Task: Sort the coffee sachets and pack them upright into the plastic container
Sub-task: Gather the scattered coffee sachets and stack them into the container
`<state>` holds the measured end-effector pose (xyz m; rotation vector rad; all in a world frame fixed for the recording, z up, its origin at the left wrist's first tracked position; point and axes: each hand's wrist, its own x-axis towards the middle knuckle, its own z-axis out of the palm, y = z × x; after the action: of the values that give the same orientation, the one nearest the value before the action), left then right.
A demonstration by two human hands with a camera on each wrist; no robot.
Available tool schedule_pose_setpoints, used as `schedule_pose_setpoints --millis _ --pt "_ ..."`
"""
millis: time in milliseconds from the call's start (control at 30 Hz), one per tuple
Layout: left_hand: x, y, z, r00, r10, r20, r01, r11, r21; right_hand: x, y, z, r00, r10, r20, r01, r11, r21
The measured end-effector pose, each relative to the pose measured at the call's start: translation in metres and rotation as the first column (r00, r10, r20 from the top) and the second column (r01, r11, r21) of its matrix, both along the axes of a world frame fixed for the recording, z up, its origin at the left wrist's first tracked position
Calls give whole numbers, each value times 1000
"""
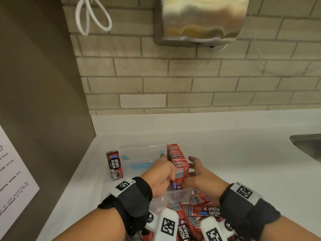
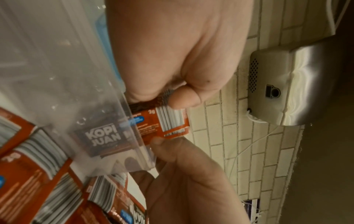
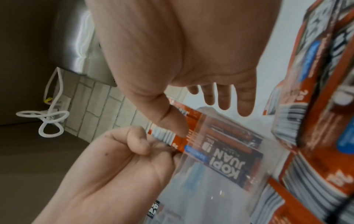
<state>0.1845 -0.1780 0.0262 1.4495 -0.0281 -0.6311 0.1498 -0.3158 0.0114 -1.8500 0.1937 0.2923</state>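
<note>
A clear plastic container (image 1: 139, 151) sits on the white counter, with a row of red Kopi Juan sachets (image 1: 177, 159) standing upright along its right side. My left hand (image 1: 165, 173) pinches one sachet (image 2: 164, 121) at the near end of that row, thumb and fingers on its top edge. My right hand (image 1: 194, 169) is beside it with straight, spread fingers (image 3: 226, 98), and its thumb (image 3: 172, 121) touches the same sachet (image 3: 191, 136). A loose pile of sachets (image 1: 199, 211) lies just in front of the container. One more sachet (image 1: 114, 165) stands at the container's left wall.
A brown partition (image 1: 34, 84) closes the left side, with a paper notice (image 1: 12, 171) on it. Behind is a tiled wall with a steel hand dryer (image 1: 199, 20) and a white cord (image 1: 90, 16). A sink edge (image 1: 307, 145) shows at the right.
</note>
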Motion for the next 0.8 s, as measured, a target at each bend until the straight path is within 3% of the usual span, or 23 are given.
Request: schedule_pose_setpoints --millis 433,600,800 --pt "-56 65 18 951 65 302 -115 982 150 -52 -23 15 958 -231 172 247 966 -81" --pt "-96 72 14 908 -110 404 -31 945 327 -85 -42 6 957 -275 90 285 950 -124" --pt "-118 64 1 806 -392 445 105 833 544 -107 -59 1 950 -311 13 308 935 -178"
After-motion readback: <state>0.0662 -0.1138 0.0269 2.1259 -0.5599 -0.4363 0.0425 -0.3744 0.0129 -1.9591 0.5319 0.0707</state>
